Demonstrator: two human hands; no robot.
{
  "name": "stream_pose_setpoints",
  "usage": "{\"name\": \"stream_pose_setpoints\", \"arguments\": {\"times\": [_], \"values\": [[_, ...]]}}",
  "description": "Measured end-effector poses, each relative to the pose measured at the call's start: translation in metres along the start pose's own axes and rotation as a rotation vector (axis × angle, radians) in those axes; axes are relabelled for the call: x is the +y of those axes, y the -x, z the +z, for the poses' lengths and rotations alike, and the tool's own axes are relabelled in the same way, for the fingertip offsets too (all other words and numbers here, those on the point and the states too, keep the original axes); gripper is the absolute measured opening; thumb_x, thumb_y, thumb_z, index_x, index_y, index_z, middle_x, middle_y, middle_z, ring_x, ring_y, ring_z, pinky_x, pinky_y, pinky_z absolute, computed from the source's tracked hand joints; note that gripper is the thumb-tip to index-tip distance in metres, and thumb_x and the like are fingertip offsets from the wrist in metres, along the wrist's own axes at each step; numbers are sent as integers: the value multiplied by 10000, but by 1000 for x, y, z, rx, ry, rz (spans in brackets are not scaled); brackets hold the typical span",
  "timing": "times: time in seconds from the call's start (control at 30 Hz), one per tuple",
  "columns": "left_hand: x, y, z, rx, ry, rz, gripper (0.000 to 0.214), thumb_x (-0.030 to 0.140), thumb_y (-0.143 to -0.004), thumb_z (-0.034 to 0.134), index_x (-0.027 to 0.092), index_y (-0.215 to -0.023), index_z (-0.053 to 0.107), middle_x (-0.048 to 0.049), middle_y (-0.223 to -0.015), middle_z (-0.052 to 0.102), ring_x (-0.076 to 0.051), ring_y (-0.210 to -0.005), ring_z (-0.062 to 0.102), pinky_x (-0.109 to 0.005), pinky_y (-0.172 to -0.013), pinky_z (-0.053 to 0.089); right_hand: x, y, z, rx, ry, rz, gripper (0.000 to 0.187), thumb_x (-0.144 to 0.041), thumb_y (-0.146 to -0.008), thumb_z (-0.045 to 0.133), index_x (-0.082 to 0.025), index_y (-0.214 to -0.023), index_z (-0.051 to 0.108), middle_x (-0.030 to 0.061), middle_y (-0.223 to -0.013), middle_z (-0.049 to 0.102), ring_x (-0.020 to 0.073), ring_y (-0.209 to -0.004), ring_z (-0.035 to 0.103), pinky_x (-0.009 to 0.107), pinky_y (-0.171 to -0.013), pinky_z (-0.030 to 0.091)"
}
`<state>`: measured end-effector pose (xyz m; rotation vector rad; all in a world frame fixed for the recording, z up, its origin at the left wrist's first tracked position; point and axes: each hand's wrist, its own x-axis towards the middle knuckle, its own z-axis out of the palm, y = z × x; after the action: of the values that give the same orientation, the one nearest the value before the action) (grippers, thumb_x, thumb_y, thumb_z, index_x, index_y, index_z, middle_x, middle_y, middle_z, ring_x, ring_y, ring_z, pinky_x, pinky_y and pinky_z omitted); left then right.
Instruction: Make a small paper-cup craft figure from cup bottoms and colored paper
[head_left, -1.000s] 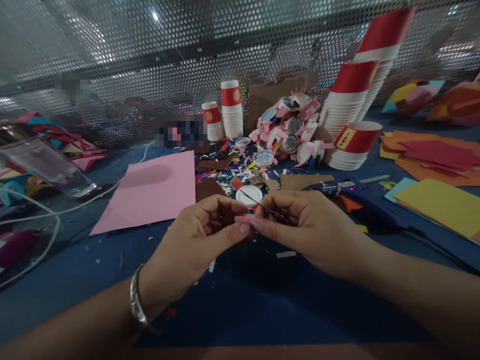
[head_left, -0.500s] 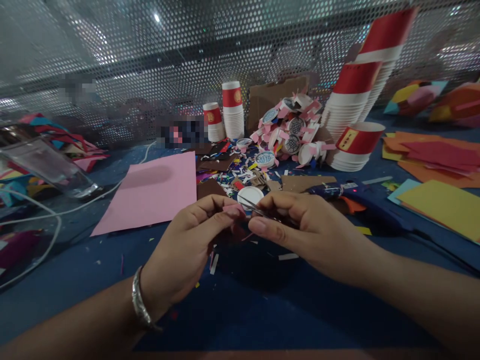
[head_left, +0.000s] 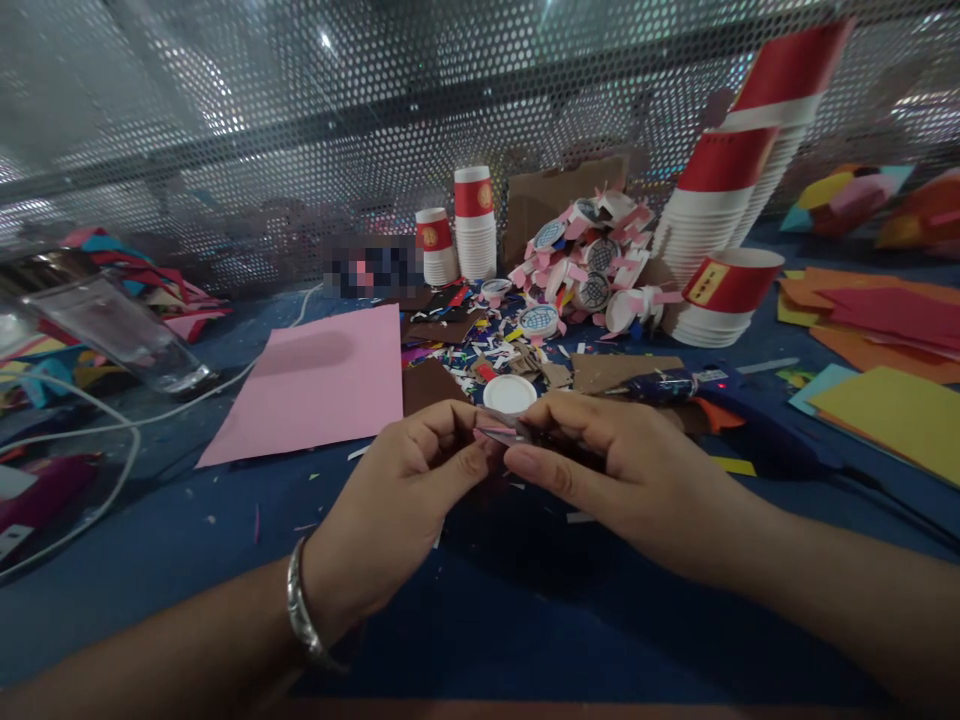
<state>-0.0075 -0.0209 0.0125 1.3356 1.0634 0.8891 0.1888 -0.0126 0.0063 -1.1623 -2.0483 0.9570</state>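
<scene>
My left hand (head_left: 397, 500) pinches a small pink paper strip (head_left: 491, 432) between thumb and forefinger, a silver bangle on its wrist. My right hand (head_left: 607, 460) is closed around small scissors (head_left: 517, 430), whose blades meet the strip right between the two hands. Both hands hover low over the blue table (head_left: 487, 620), just in front of a white round lid (head_left: 510, 393). The scissors' handles are hidden inside my fingers.
A pink paper sheet (head_left: 322, 385) lies left of centre. Paper scraps and decorated cup pieces (head_left: 585, 265) pile behind. Stacks of red-and-white paper cups (head_left: 720, 240) stand at right, coloured sheets (head_left: 885, 410) beyond them. A glue gun (head_left: 675, 385), a clear jar (head_left: 120, 330) and white cables (head_left: 90, 440) lie around.
The scissors' blades have closed down onto the pink strip. Both hands stayed together and shifted slightly; the view moved a little.
</scene>
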Motion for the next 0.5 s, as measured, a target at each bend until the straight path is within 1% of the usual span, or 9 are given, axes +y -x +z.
{"name": "stream_pose_setpoints", "arguments": {"times": [0.1, 0.23, 0.4, 0.5], "values": [[1, 0, 0, -19, -1, -9, 121, 302, -917, 694, 183, -894, 690, 9, -819, 657, -109, -760, 564, -236, -713, 445, -1, 0, -1, -7, 26, 17, 360, -539, -961, 529, -214, -834, 619, -26, -680, 587, 131, -597, 506, 286, -517, 329], [-1, -1, 0, -27, 0, -24, 142, 314, -914, 696, 175, -944, 687, -12, -873, 671, -133, -812, 582, -258, -746, 450, -1, 0, -1, -18, 52, 24, 352, -536, -952, 536, -214, -845, 629, -7, -729, 637, 145, -634, 544, 295, -534, 331], [-2, -1, 0, -38, 49, -71, 155, 317, -899, 709, 170, -943, 686, -21, -888, 673, -143, -823, 578, -271, -758, 447, -1, 1, -1, -37, 69, 37, 384, -553, -958, 507, -220, -795, 608, -28, -627, 558, 125, -545, 479, 287, -487, 290], [-3, 0, 1, -58, 107, -106, 137, 299, -883, 721, 170, -899, 680, -9, -850, 659, -126, -767, 555, -254, -715, 438, -2, 2, -1, -49, 61, 34, 391, -542, -966, 494, -220, -772, 599, -29, -613, 546, 120, -532, 476, 282, -474, 285]]}}
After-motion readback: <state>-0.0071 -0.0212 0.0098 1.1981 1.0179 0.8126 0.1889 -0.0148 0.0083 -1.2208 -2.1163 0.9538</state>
